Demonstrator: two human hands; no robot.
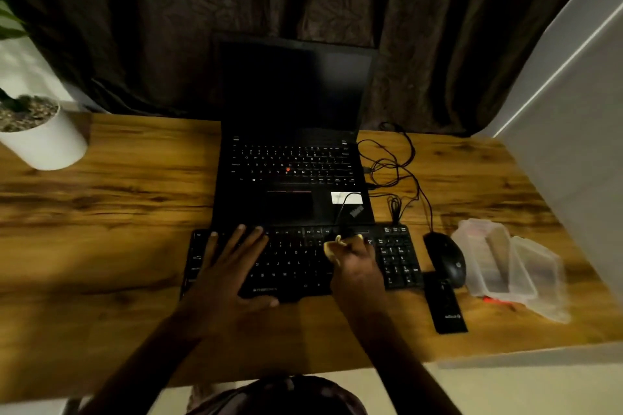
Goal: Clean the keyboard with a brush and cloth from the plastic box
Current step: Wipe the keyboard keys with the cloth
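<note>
A black external keyboard (397, 256) lies on the wooden desk in front of an open laptop. My left hand (232, 266) rests flat on the keyboard's left half, fingers spread, holding nothing. My right hand (354, 263) is closed on a pale yellowish cloth (332, 248) and presses it onto the keys right of the middle. The clear plastic box (488, 256) stands open at the right, with its lid (539, 280) beside it. A small red item (495, 300) lies at the box's front edge; I cannot tell whether it is the brush.
The black laptop (293, 162) sits just behind the keyboard. A black mouse (446, 258) and tangled cables (394, 172) lie to the right, and a flat black device (445, 308) sits below the mouse. A white plant pot (47, 141) stands at the far left.
</note>
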